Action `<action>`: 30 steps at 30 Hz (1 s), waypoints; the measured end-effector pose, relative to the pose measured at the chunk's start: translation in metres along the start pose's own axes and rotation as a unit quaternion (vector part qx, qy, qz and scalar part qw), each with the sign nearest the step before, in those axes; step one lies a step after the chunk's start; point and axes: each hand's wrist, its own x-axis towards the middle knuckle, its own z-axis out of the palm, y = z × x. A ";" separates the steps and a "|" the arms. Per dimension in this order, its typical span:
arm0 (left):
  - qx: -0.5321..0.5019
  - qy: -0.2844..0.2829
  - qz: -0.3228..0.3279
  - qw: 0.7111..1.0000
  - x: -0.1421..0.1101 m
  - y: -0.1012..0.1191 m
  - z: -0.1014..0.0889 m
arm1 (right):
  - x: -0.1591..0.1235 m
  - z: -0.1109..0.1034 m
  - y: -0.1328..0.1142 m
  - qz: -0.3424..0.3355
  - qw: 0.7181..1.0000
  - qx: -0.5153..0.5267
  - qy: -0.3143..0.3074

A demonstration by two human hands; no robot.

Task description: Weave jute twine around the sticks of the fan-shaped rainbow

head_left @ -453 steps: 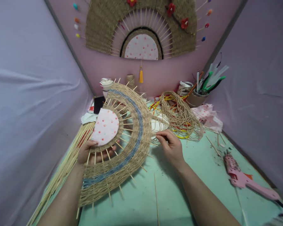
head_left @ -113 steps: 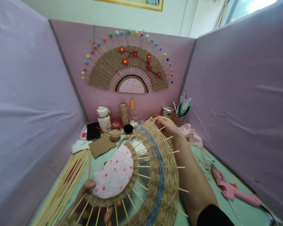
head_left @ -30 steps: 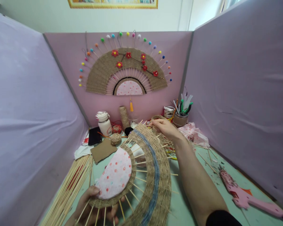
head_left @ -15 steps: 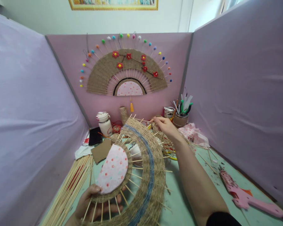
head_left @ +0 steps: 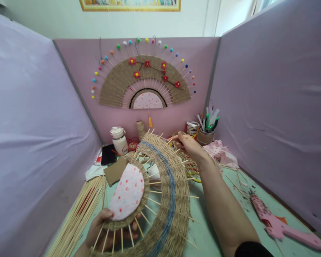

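Note:
In the lower middle I see a woven twine fan (head_left: 180, 178) with a blue band, thin bamboo sticks poking past its outer edge and a pink dotted half-circle of cloth (head_left: 128, 192) at its centre. My left hand (head_left: 100, 228) is closed on the inner part, thumb on the cloth and fingers beneath. At the fan's upper right edge is my right hand (head_left: 188, 144), its fingers close to the stick ends. A thin strand of twine (head_left: 210, 153) runs from it toward the right; the fingertips partly hide the grip.
A finished fan (head_left: 112, 82) hangs on the back panel. Behind my work stand a white bottle (head_left: 119, 141), a twine spool (head_left: 141, 130) and a tool pot (head_left: 205, 135). Bamboo sticks (head_left: 75, 214) lie left, a pink glue gun (head_left: 280, 228) right. Loose twine (head_left: 192, 166) lies under my right hand.
The strand stretched between the fan's top edge and my right hand no longer shows there. My right-hand fingers have shifted position beside the stick ends. My left hand keeps its hold.

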 end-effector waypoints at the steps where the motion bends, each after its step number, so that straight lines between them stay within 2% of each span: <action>1: 0.000 -0.002 0.001 1.000 0.000 0.000 0.000 | 0.001 -0.001 0.001 0.004 1.000 0.013 -0.005; 7: 0.013 0.002 0.008 1.000 0.001 0.000 0.002 | 0.002 0.000 0.005 0.027 0.999 0.044 -0.006; 13: 0.028 0.016 0.008 0.999 -0.001 0.003 0.001 | -0.002 0.010 0.001 0.049 0.998 -0.039 0.002; 20: 0.047 0.007 -0.003 0.999 -0.004 0.002 0.004 | -0.005 0.016 -0.005 0.017 0.991 -0.127 0.027; 25: 0.040 -0.035 -0.009 0.999 -0.001 -0.002 0.008 | -0.008 0.026 -0.009 -0.029 0.977 -0.213 -0.006; 27: 0.036 -0.019 -0.026 0.999 0.000 -0.005 0.008 | -0.007 0.030 -0.009 -0.046 0.970 -0.239 -0.028; 30: 0.041 0.037 -0.030 0.998 0.003 -0.009 0.008 | -0.005 0.032 -0.005 -0.059 0.954 -0.290 -0.047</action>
